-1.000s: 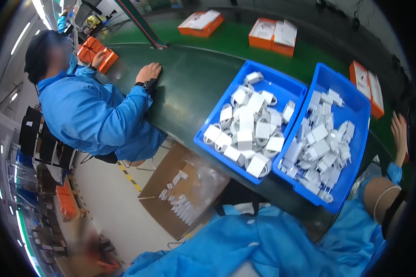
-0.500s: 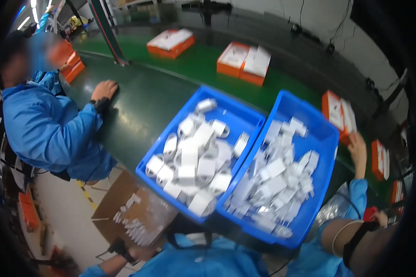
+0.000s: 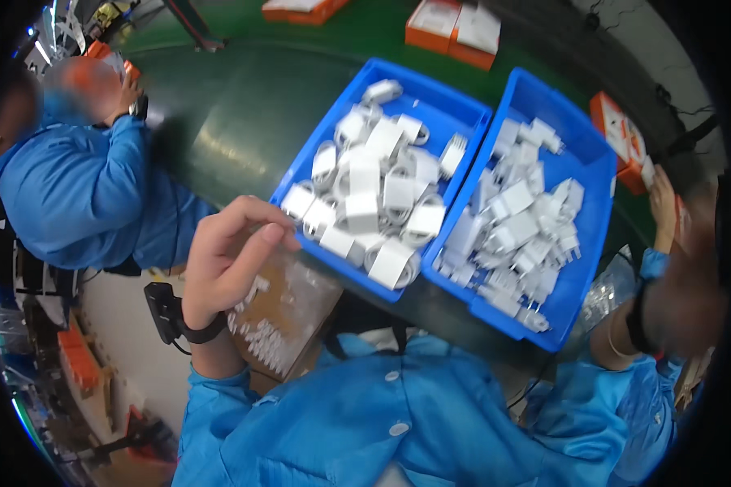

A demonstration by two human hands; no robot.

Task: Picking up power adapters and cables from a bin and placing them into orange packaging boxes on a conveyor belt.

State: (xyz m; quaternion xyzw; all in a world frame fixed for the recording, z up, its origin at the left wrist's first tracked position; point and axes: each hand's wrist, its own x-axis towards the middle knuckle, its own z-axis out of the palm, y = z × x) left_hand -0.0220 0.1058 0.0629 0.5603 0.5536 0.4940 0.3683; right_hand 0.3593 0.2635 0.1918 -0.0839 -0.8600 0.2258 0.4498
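My left hand [image 3: 231, 256] is raised at the near left corner of a blue bin [image 3: 317, 162] of coiled white cables [image 3: 361, 178]. Its fingers curl loosely with the thumb apart, and nothing shows between them. On the right, my right hand [image 3: 690, 296] is a dark blur past its black wrist strap; its fingers and anything in them cannot be made out. Between my hands, a second blue bin [image 3: 601, 178] stands against the first, heaped with white plug adapters [image 3: 520, 215].
Below my left hand, a cardboard box [image 3: 300, 304] holds small white pieces. Orange-and-white boxes [image 3: 452, 28] sit on the green belt [image 3: 365, 36]. A co-worker [image 3: 97, 187] sits at the left; another person's hand [image 3: 664, 203] reaches beside an orange box [image 3: 621, 142] at right.
My left hand has risen from low by the cardboard box to the cable bin's corner. My right hand has come up into view. The view has shifted; the left co-worker's hand has left the table.
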